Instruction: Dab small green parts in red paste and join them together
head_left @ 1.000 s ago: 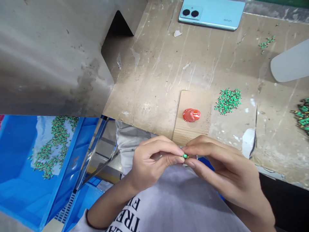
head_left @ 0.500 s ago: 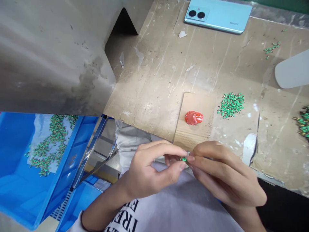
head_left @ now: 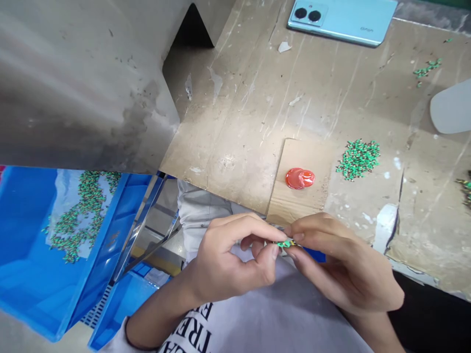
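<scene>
My left hand [head_left: 235, 255] and my right hand [head_left: 342, 264] meet just off the table's front edge, thumbs and fingers bent toward each other. Between their fingertips is a tiny green piece with gold-coloured ends [head_left: 285, 243], partly covered by the fingers. Both hands are closed on it, the right at its yellowish end. Beyond the hands, a glossy red lump on a small round base [head_left: 300, 178] rests on a cardboard piece [head_left: 285, 203]. To its right lies a heap of similar small green pieces [head_left: 358, 159].
A light blue phone [head_left: 342, 24] lies at the table's back. Further green pieces [head_left: 427, 68] and a white object [head_left: 452, 108] are at the right. A large metal housing [head_left: 81, 88] stands at the left, above a blue bin [head_left: 25, 274] holding many green pieces on a plastic sheet.
My fingertips have parted slightly, so more of the green piece shows between them. The left thumb has drawn back a little. The camera view has shifted slightly.
</scene>
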A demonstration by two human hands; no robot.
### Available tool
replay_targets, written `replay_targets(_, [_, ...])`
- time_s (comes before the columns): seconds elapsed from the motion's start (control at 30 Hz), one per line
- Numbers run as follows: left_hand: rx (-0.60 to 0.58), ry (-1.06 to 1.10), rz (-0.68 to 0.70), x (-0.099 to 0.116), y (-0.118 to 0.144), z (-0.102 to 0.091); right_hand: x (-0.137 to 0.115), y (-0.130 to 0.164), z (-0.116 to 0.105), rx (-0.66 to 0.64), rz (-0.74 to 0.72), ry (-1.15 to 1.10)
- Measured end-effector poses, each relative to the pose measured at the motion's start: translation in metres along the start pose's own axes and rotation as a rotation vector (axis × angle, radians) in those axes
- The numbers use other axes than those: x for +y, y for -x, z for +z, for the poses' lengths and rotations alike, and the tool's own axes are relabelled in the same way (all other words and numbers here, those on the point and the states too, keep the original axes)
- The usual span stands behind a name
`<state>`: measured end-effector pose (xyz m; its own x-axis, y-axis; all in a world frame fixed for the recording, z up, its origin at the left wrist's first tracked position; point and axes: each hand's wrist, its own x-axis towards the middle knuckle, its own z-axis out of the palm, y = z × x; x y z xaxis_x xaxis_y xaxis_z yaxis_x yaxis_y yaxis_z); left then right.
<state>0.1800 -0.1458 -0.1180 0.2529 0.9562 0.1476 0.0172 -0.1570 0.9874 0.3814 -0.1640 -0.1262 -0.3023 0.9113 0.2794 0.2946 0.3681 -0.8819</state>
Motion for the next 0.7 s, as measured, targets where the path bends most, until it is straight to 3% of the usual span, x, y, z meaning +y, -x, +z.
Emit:
replay_targets(0.23, [-0.015, 0.032, -0.039, 0.002, -0.001, 0.000, -0.002, -0.011, -0.010, -0.092, -0.114, 0.013])
replay_targets(0.37, [-0.004, -0.007, -0.049, 0.004, -0.003, 0.000, -0.003, -0.014, -0.012, -0.075, -0.156, 0.029])
replay_targets(0.7, [-0.067, 0.204, -0.379, 0.004, -0.004, -0.003, -0.004, -0.010, -0.012, -0.079, -0.153, 0.048])
